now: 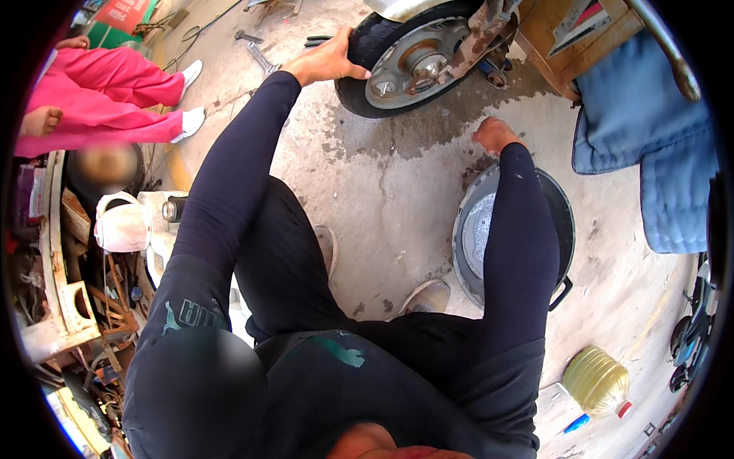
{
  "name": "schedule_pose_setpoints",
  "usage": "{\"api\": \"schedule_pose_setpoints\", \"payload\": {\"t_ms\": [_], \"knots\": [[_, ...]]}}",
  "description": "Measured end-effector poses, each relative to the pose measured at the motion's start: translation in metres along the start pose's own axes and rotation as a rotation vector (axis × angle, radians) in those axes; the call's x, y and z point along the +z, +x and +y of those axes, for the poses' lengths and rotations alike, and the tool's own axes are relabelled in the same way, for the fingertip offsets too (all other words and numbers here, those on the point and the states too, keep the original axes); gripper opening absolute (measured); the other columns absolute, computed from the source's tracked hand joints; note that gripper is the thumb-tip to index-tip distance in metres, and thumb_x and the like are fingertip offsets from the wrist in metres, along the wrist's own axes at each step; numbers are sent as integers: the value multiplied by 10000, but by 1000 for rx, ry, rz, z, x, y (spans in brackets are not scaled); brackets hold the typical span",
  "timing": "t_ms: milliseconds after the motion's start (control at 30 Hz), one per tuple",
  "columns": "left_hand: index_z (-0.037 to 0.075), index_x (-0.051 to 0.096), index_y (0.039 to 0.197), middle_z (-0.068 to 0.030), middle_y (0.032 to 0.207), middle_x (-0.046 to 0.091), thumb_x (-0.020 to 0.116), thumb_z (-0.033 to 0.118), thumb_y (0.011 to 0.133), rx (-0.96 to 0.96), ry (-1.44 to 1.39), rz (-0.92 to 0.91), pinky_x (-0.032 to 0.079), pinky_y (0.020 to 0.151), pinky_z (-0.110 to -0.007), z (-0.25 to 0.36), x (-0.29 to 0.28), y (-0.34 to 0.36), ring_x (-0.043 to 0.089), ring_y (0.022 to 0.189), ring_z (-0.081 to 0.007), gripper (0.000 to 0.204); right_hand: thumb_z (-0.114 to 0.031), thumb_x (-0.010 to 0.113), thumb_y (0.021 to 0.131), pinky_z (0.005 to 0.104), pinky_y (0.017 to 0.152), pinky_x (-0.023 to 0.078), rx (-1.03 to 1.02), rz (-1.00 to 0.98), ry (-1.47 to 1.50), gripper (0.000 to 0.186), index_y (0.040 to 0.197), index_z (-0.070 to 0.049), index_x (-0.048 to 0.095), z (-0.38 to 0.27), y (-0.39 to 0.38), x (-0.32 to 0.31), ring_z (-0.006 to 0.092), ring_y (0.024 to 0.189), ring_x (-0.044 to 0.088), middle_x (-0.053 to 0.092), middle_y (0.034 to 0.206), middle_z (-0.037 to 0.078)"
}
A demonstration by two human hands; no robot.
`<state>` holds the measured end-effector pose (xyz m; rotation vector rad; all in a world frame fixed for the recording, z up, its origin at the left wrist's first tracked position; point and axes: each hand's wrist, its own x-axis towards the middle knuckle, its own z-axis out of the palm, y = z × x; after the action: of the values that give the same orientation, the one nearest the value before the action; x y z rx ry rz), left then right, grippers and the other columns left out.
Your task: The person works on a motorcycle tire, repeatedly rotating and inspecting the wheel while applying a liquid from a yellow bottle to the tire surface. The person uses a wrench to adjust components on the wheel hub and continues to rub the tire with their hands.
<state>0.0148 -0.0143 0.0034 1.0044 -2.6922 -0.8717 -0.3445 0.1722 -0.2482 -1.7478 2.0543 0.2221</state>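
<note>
My left hand [329, 63] grips the edge of a black tyre [367, 50], its thumb on the sidewall and its fingers over the tread. The tyre sits on a grey metal wheel [397, 80] with a rusty hub, still mounted on a vehicle. My right hand [497, 136] is closed in the air between the wheel and a dark round basin [564, 222]. Whatever its curled fingers hold, if anything, does not show. Foamy, whitish liquid [478, 229] lies in the basin, partly hidden by my right forearm.
Wet patches darken the concrete below the wheel. Wrenches [261, 57] lie beyond my left arm. A person in pink trousers [115, 96] is at the far left. A wooden box [566, 53] and blue cloth [642, 107] stand right; a jug of yellowish liquid [596, 381] lies near right.
</note>
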Motion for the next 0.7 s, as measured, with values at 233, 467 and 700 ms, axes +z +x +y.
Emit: {"api": "schedule_pose_setpoints", "payload": {"t_ms": [233, 467, 700], "knots": [[-82, 560, 1237, -233, 1095, 667, 820, 560, 727, 72, 69, 231, 515, 916, -362, -22, 4, -3, 661, 1042, -298, 860, -300, 585, 872, 396, 554, 540, 204, 33, 367, 378, 762, 52, 671, -51, -66, -69, 274, 521, 652, 657, 615, 161], [-63, 355, 1405, -206, 1246, 601, 872, 386, 747, 99, 177, 213, 496, 985, -370, 3, 14, -7, 614, 1146, -252, 950, -315, 625, 858, 496, 987, 489, 279, -8, 276, 490, 1277, -63, 602, -70, -57, -95, 357, 1251, 558, 589, 1349, 165], [22, 409, 1400, -120, 1287, 606, 914, 266, 698, 112, -142, 195, 460, 1042, -349, 0, 34, -19, 597, 1173, -214, 899, -278, 624, 893, 412, 634, 541, 199, 146, 339, 363, 815, 74, 656, -61, -61, -75, 266, 563, 679, 658, 657, 151]]}}
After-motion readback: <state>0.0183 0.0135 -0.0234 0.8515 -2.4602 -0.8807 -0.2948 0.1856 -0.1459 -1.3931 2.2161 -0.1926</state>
